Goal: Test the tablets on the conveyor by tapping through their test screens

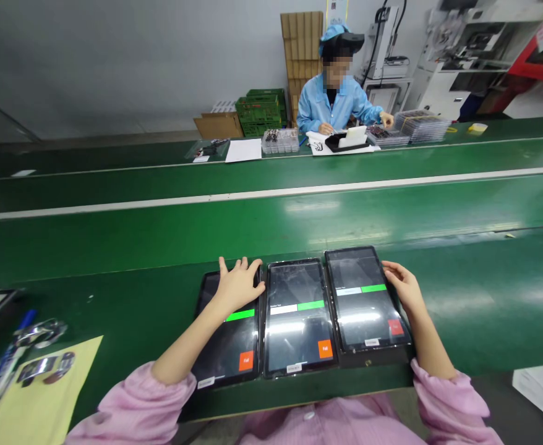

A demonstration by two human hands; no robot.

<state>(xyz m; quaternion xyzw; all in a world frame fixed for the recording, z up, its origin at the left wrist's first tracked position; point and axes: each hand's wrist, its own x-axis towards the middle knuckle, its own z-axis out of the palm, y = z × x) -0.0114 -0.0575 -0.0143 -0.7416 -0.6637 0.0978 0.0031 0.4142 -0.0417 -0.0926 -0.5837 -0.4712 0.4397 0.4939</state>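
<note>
Lying lengthwise away from the person on the green counter [151,321], the left tablet [227,346] sits mostly on the near side of the left hand [238,285]. That hand's fingers are splayed wide across its upper right part, closed around nothing; the thumb tip comes close to the middle tablet [297,334]. This one lies just beside, almost parallel, held by neither hand and closer to the left one. Next, the right tablet [364,306] is set a little farther forward, its top leaning leftward, directly left of the right hand [404,287]. Those fingers are bent at its upper right edge; whether they pinch it, I cannot tell. Beyond, left to right, come stacked green crates [257,113], contents unseen; a clear tray [281,149] of small parts; a black holder [334,146] with a white piece [354,136], before a co-worker [329,102]; and stacked clear trays [424,131], contents indistinct.
</note>
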